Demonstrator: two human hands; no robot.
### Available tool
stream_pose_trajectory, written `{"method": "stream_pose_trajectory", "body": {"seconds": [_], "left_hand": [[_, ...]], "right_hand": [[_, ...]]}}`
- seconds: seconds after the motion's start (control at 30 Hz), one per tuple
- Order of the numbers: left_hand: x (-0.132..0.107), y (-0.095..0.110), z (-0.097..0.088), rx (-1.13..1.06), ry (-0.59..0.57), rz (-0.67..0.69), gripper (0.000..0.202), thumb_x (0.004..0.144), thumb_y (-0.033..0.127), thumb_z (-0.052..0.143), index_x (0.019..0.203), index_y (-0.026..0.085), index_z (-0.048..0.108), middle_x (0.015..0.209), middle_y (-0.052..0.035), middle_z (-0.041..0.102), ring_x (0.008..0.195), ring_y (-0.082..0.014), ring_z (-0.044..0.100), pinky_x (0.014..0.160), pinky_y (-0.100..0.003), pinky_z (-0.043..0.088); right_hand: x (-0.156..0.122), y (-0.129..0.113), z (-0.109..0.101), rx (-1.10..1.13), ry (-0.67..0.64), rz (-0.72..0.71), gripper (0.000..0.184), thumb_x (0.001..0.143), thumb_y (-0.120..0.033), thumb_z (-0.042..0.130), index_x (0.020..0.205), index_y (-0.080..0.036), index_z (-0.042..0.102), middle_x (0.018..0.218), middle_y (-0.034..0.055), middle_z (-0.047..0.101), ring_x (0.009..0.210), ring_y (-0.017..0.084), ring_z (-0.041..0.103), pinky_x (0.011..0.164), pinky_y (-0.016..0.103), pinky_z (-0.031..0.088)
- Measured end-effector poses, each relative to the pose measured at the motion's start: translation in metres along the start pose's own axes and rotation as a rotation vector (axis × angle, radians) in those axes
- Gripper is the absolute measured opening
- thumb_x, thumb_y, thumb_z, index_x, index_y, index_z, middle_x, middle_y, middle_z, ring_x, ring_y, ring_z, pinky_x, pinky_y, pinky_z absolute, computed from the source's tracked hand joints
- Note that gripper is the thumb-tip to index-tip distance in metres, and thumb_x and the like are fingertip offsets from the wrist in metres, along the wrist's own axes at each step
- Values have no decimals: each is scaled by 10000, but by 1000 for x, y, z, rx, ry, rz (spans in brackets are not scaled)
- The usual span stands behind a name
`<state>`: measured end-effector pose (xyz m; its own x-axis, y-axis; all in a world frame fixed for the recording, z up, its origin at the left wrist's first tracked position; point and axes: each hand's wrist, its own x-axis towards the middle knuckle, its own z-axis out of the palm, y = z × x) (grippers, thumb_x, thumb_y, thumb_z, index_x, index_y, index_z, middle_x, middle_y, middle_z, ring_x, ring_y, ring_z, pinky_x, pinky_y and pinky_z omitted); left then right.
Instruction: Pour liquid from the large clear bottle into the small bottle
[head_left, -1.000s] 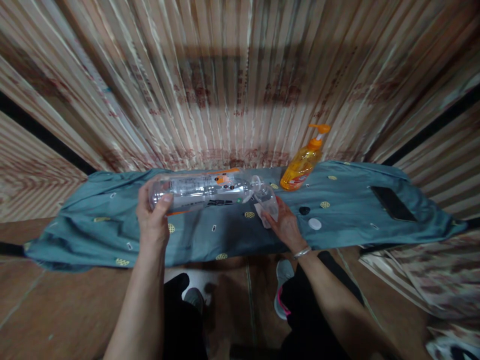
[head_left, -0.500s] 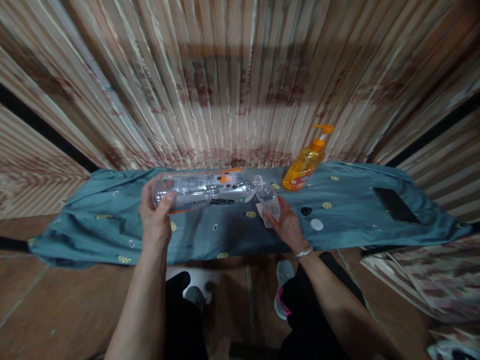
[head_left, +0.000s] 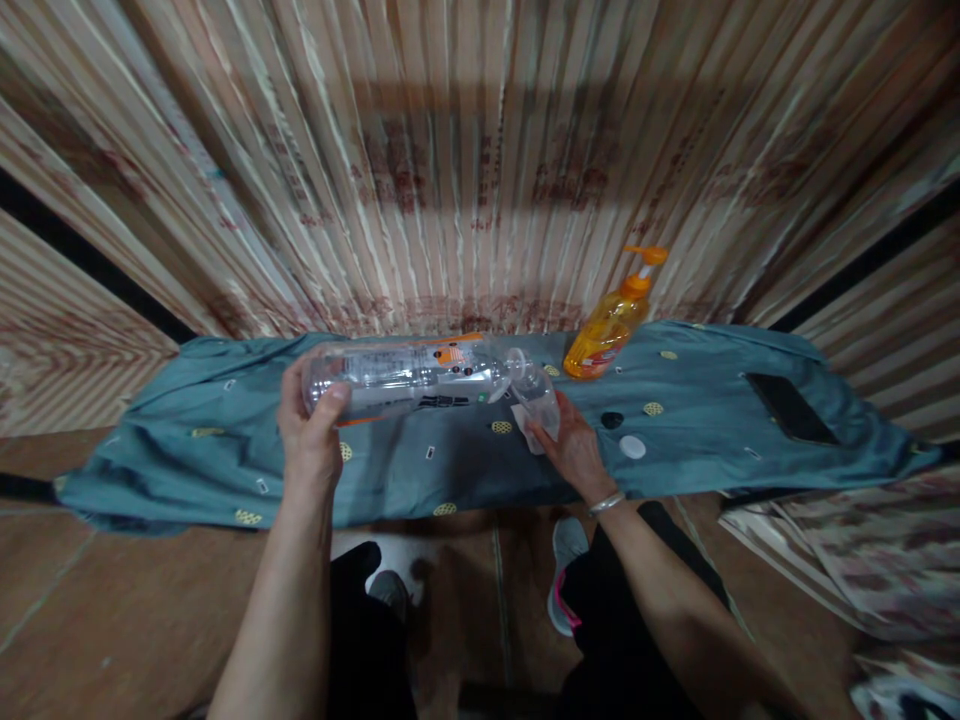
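Observation:
My left hand grips the base of a large clear plastic bottle with an orange-and-white label, held on its side above the blue-covered table. Its open neck points right into a small clear plastic cup. My right hand is closed around that cup, holding it tilted just above the cloth. A white bottle cap and a small dark round object lie on the cloth right of the cup.
An orange pump soap bottle stands at the table's back edge. A black phone lies on the cloth at the right. A striped curtain hangs behind. My shoes and brown floor tiles show below the table.
Almost nothing has changed. Both hands hold the bottle and cup in the same pose; the view shifted very slightly.

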<state>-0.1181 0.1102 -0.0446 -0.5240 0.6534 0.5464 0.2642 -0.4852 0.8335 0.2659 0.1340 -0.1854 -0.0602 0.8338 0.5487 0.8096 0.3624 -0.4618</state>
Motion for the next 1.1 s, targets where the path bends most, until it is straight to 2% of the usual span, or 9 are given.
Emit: {"method": "stream_pose_trajectory", "body": {"seconds": [0.27,0.57,0.73,0.87,1.1], "left_hand": [[2,2,1,-50,22,-11,670,693,633,969,1225,267,792,1195,-69,816,1145,-322,762,1090,-481,594],[2,-1,-1,-26,-3,8,643,748,638,936,1260,285,773,1206,-63,817,1135,-318,763,1071,-476,605],[2,-3,0,-63,20,-7,674,702,657,966,1231,273,803,1174,-58,826,1114,-314,753,1045,-463,594],[1,-5,-1,-38,16,-12,680,723,676,950,1250,275,793,1169,-65,819,1115,-327,755,1030,-476,597],[0,-6,-2,-33,2,-33,680,740,669,938,1278,286,772,1195,-64,808,1176,-341,755,1051,-476,596]], "right_hand": [[0,-1,-2,6,-15,6,811,1149,-722,534,1662,-95,569,1440,322,799,1320,486,807,1097,712,700],[0,0,0,-17,-8,20,834,1150,-769,501,1622,-87,590,1428,313,808,1316,448,812,1101,650,699],[-1,1,2,-10,5,2,834,1151,-765,506,1628,-85,589,1435,320,800,1319,458,809,1107,661,695],[-1,1,1,3,15,4,836,1153,-765,496,1638,-90,584,1413,318,809,1293,469,813,1075,675,703],[-1,0,1,-28,7,21,822,1149,-762,513,1637,-104,576,1390,301,826,1265,429,830,1053,601,711]]}}
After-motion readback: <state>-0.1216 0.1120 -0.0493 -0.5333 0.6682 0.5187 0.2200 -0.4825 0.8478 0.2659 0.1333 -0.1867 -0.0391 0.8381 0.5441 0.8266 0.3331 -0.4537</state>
